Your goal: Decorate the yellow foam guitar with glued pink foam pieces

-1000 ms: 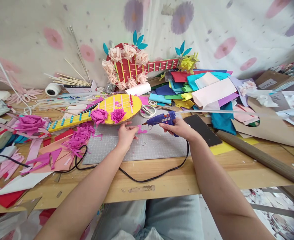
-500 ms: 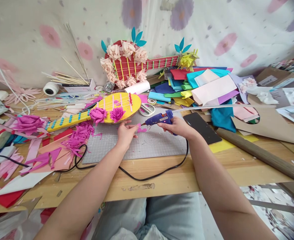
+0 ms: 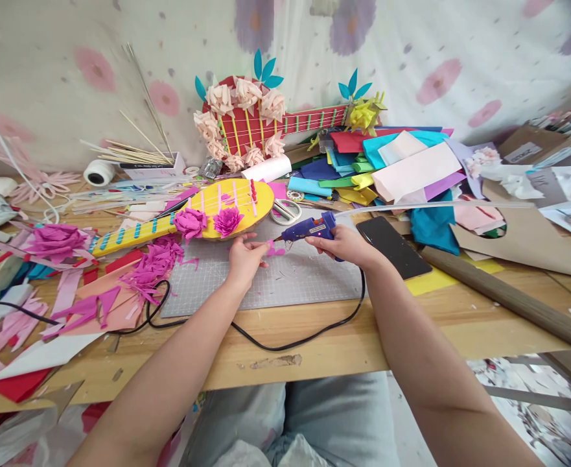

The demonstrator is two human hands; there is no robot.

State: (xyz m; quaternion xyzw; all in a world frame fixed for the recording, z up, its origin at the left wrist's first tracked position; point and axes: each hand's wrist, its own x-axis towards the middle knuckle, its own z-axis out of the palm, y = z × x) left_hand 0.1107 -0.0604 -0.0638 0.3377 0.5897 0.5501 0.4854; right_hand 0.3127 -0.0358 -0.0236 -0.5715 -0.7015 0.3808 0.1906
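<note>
A: Where is the small pink paper piece (image 3: 276, 250) to be found?

B: It is held just above the cutting mat (image 3: 309, 282), near the middle of the scene, between the pinched fingertips of the left hand (image 3: 247, 258).

A: And how is the glue gun (image 3: 309, 228) held?

B: By the right hand (image 3: 342, 245), with the fingers wrapped around its handle. The nozzle is pointed left, at the pink piece; whether the two are touching cannot be told.

A: What is seen just beyond the left hand?

B: A yellow guitar (image 3: 207, 201), laid with its neck to the left. Two magenta flowers (image 3: 227, 222) are set along its near edge. Whether that edge is touched by the left hand cannot be made out.

A: What else is placed around?

B: Scissors (image 3: 290, 212) are laid at the far side of the mat, and a black phone (image 3: 393, 246) to the right of the glue gun. A black cable (image 3: 285, 348) is looped across the near part of the table (image 3: 334, 360). Magenta paper scraps (image 3: 156, 267) are heaped to the left.

A: And farthest off?

B: A red guitar (image 3: 309, 122), trimmed with pale flowers (image 3: 247, 93), is stood before the patterned curtain (image 3: 168, 39); coloured sheets (image 3: 414, 172) are piled at the far right.
</note>
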